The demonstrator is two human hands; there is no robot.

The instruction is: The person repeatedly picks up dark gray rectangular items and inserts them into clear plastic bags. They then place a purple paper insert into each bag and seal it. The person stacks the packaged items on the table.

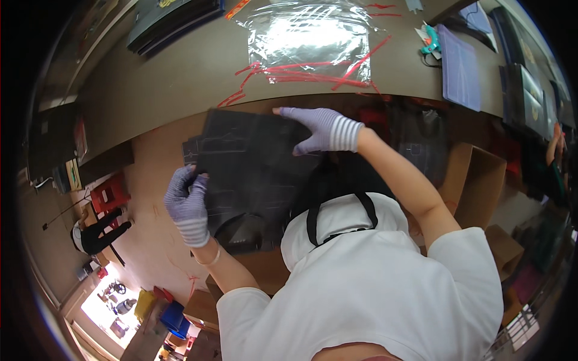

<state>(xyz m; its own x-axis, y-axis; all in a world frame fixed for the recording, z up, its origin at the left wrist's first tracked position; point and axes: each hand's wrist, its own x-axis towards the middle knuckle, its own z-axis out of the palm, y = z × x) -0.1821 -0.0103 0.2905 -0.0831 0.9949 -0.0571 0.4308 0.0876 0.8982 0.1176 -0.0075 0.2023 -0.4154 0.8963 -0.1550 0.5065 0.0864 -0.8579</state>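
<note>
A flat black sheet (250, 141) with faint pale lines is tilted in front of me, just below the table's near edge. My left hand (188, 201), in a purple-and-white striped fingertip-less glove, is closed on its left edge, thumb on the near side. My right hand (325, 127), gloved alike, grips its upper right part, with the index finger along the far edge and the thumb spread on the face. More black sheets (265, 201) with pale lines lie beneath it, some corners poking out at the left. A rounded dark shape (241, 231) shows at their near end.
On the brown table (180, 90) lies clear plastic film (310, 42) held by red tape. Purple sheets (460, 69) and a turquoise glue gun (430, 41) are at right, dark folders (174, 24) at far left. Cardboard boxes (475, 180) stand at right. Another person (99, 234) is at left.
</note>
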